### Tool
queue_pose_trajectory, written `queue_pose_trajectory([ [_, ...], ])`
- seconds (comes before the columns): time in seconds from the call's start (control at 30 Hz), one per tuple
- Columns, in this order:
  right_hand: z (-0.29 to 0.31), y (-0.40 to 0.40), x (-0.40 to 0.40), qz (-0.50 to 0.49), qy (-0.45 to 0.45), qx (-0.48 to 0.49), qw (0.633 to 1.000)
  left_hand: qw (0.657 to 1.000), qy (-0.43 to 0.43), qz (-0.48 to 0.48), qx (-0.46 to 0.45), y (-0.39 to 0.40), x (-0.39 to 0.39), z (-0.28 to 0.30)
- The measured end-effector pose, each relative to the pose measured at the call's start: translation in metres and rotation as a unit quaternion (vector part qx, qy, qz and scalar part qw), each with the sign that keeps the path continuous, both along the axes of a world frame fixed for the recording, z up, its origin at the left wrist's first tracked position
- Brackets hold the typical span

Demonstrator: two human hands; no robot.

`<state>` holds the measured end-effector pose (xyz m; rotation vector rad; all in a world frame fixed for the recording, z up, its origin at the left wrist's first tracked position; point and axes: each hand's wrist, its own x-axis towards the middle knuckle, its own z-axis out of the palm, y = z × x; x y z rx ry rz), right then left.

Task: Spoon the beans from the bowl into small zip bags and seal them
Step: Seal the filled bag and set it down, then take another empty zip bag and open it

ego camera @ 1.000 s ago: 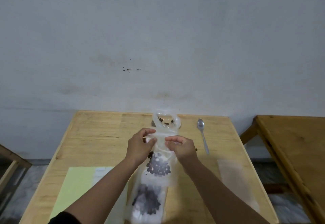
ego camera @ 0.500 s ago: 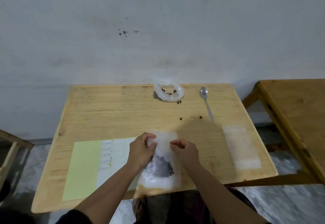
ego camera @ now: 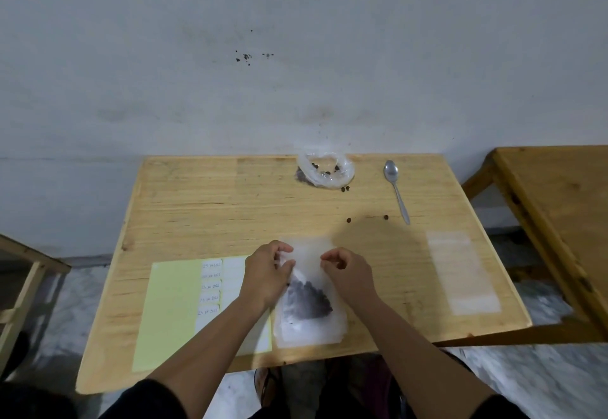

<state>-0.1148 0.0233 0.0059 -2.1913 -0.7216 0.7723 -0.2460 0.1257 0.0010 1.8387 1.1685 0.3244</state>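
- Zip bag (ego camera: 309, 303) is seen flat on the wooden table (ego camera: 204, 214), at 6 o'clock of the tabletop, near the front edge; a dark heap of beans (ego camera: 309, 298) is held inside its middle.
- The bag's left edge is covered by the left hand (ego camera: 266, 274); whether the zip strip is closed cannot be made out through the cloudy plastic.
- Left hand: fingers curled, the bag's upper left part pinched between thumb and fingertips.
- Right hand (ego camera: 345, 270): fingers curled tightly at the bag's upper right edge; whether plastic is actually pinched there cannot be told, the fingertips being turned under.
- More plastic seems to lie beneath the bag at its lower edge; layers cannot be separated by eye.
- Clear bowl (ego camera: 325, 172) is placed at 12 o'clock by the far edge, a few beans visible inside; its rim is blurred against the wall.
- Loose beans (ego camera: 348, 220) are scattered between bowl and bag; a pair lies just beside the bowl.
- Spoon (ego camera: 396, 190) is laid at 1 o'clock, bowl end toward the wall, apart from the bowl.
- Empty bags (ego camera: 460, 274) are laid flat at 3 o'clock; the count cannot be told.
- Green sheet (ego camera: 171, 307) with white labels (ego camera: 210, 287) lies at 8 o'clock; handwriting too small to read, the right part hidden by the left forearm.
- Grey wall (ego camera: 296, 57) with dark specks stands behind; a second wooden table (ego camera: 559, 195) is cut off at right, wooden furniture (ego camera: 19, 274) cut off at left; floor mottled, blurred.
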Motion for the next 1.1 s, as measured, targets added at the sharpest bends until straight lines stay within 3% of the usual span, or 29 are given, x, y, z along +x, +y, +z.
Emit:
queue_pose_trajectory([
  [0.17, -0.005, -0.003, 0.002, 0.031, -0.103, -0.011, 0.994, 0.997, 0.024, -0.031, 0.069, 0.003, 0.0, -0.005],
  [0.3, -0.006, -0.003, 0.007, 0.112, -0.2, -0.044, 0.972, 0.987, 0.031, -0.069, 0.142, 0.002, 0.004, -0.003],
  [0.63, 0.028, -0.017, 0.035, 0.176, -0.377, -0.069, 0.907, 0.905, 0.095, -0.208, 0.358, -0.018, 0.067, 0.027],
  [0.83, 0.042, -0.061, 0.086, 0.123, -0.379, -0.102, 0.912, 0.878, 0.072, -0.246, 0.405, -0.052, 0.128, 0.04],
  [1.0, 0.028, -0.118, 0.13, 0.051, -0.35, -0.133, 0.926, 0.872, 0.044, -0.3, 0.383, -0.088, 0.178, 0.022],
  [1.1, 0.021, -0.144, 0.149, 0.05, -0.334, -0.178, 0.924, 0.889, 0.049, -0.312, 0.332, -0.108, 0.203, 0.014],
])
